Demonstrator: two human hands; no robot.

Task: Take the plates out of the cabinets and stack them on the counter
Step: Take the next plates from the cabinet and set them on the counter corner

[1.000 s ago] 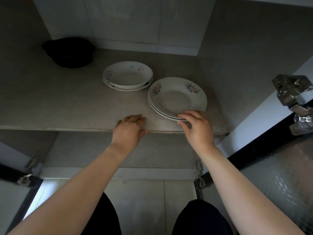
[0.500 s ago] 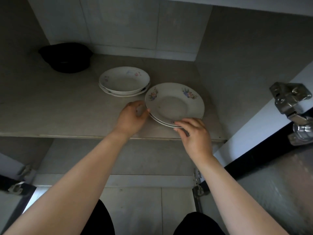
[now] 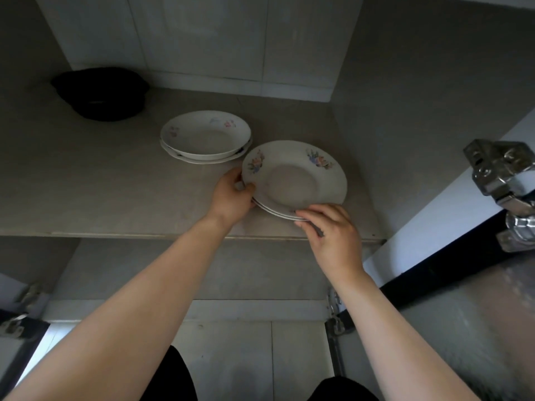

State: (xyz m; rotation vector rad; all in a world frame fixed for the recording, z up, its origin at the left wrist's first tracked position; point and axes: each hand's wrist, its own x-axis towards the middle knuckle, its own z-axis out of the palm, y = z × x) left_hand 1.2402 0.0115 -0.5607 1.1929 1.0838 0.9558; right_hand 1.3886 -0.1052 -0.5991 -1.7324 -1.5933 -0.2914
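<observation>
On a cabinet shelf [image 3: 115, 198], the left hand [image 3: 233, 195] and right hand [image 3: 330, 230] grasp opposite rims of a flowered plate stack [image 3: 293, 180]. A second plate stack [image 3: 205, 136] sits just behind, a black bowl [image 3: 100, 94] far left.

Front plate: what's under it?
Under the front plate, rims of more plates show at its near edge, stacked on the shelf. The left hand and right hand grip those edges. The exact count is hidden.
</observation>
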